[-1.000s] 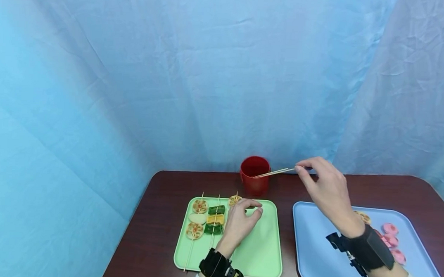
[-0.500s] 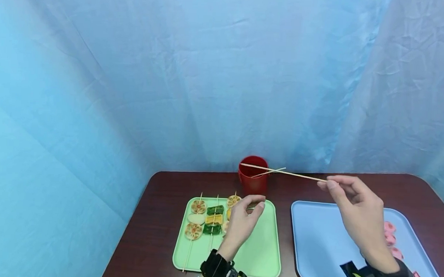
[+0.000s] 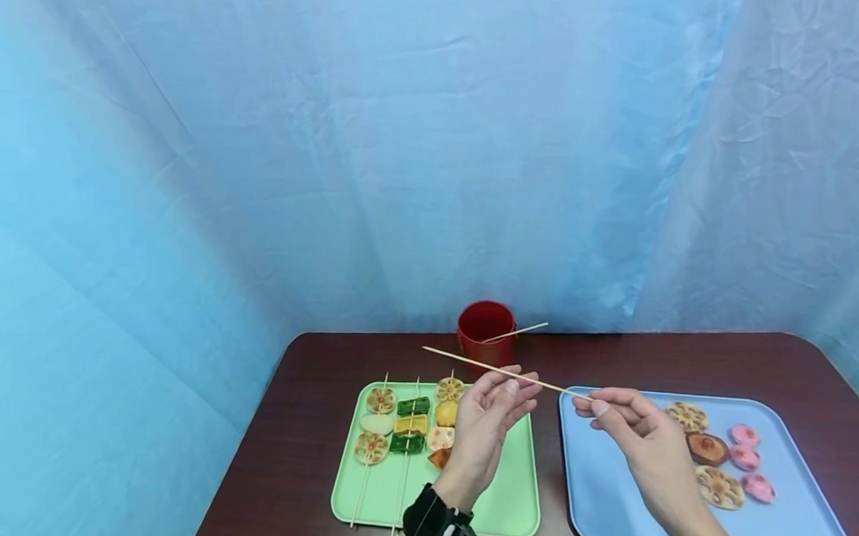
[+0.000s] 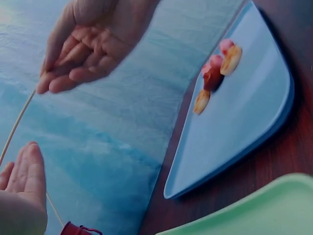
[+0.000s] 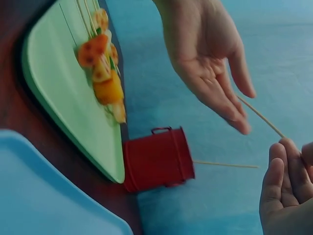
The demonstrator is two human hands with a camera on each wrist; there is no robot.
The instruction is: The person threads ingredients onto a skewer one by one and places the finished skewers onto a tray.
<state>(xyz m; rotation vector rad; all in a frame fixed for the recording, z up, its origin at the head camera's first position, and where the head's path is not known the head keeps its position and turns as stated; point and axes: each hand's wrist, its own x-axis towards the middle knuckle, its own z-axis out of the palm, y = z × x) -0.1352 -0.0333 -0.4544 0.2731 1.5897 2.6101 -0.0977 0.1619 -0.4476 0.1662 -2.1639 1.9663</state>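
My right hand [image 3: 644, 457] pinches a thin wooden skewer [image 3: 554, 388] at one end between thumb and fingers, over the near-left part of the blue tray [image 3: 606, 519]. The skewer is bare and slants up to the left. My left hand [image 3: 478, 434] is raised above the green tray [image 3: 501, 519], its fingers nearly straight and thumb apart. In the right wrist view, the skewer passes the gap between the thumb and fingers of the left hand [image 5: 205, 63]. Behind the hands stands a red bucket [image 3: 486, 334] with another skewer [image 3: 531, 329] leaning out.
On the green tray lie several loaded skewers, with lotus root slices [image 3: 371, 448], green pieces [image 3: 407, 443] and a yellow piece [image 3: 411, 424]. The blue tray bears lotus root slices [image 3: 720, 487], a brown mushroom-like piece [image 3: 707, 449] and pink pieces [image 3: 758, 487]. A blue curtain [image 3: 433, 180] hangs behind the table.
My right hand has drawn one skewer out of the red bucket and brought it nearer and left, toward the left hand. The left hand has turned and its fingers have straightened.
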